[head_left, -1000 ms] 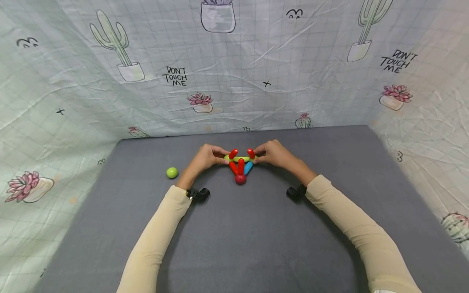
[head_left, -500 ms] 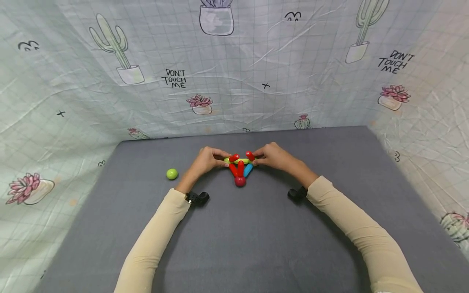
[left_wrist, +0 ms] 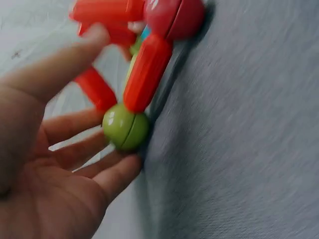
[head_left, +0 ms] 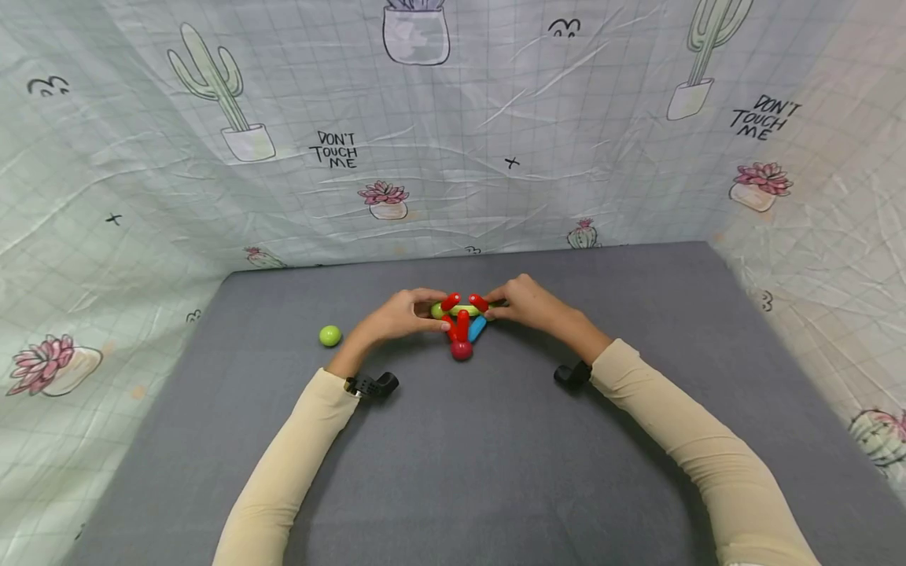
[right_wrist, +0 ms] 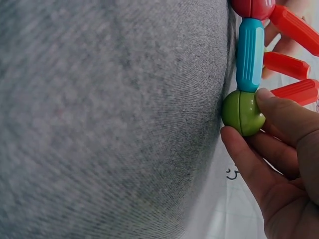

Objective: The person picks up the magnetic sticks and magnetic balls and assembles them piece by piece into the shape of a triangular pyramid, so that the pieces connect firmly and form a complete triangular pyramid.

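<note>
Cactus-print cloth point(head_left: 453, 134) backs grey tabletop point(head_left: 495, 464). Right hand point(head_left: 532, 303) pinches rod frame point(head_left: 463, 325) at its right green ball point(right_wrist: 240, 113); left hand point(head_left: 398, 314), spread wide, touches left green ball point(left_wrist: 124, 127).

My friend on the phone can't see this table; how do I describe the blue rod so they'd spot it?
On the grey tabletop, find the build of balls and rods between the left hand and right hand. The blue rod joins its dark red ball to the green ball the right hand pinches. It alone is blue; the other visible rods are red or yellow-green.
</note>
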Available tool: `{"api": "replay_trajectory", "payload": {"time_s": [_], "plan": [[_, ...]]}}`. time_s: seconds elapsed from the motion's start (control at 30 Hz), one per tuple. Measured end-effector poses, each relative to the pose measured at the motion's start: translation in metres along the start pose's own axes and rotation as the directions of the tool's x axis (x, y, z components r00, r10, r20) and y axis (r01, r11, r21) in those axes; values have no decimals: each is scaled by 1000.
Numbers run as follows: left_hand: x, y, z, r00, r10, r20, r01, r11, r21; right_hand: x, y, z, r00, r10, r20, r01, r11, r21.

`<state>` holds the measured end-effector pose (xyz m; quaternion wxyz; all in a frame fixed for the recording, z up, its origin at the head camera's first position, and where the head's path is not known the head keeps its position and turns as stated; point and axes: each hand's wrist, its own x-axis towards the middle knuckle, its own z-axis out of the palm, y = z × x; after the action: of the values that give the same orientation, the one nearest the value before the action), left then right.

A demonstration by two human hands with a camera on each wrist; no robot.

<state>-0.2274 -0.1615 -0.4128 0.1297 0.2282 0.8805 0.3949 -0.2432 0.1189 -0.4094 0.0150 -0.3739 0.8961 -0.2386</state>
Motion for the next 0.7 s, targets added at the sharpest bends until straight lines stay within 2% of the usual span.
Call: {"api": "replay_trajectory", "payload": {"time_s": [0.1, 0.17, 0.27, 0.47, 0.7], "plan": [[-3, 7, 5, 1000, 3, 26, -5, 998, 63, 0, -1, 0, 1000, 4, -13, -4, 1000, -5], [-4, 11, 9, 1000, -7, 13, 5, 994, 113, 0, -2, 1, 1000, 4, -16, -4, 1000, -7], [-4, 15, 13, 999, -26, -26, 30, 989, 145, 1, -2, 1, 1000, 2, -13, -2, 1000, -2], [-1, 15, 15, 998, -21, -59, 30, 988, 153, 0, -1, 0, 1000, 14, -9, -14, 1000, 21], [-2, 8, 11, 997, 55, -46, -49, 992, 115, 0, -1, 0, 1000, 8, -14, -7, 1000, 27]]}}
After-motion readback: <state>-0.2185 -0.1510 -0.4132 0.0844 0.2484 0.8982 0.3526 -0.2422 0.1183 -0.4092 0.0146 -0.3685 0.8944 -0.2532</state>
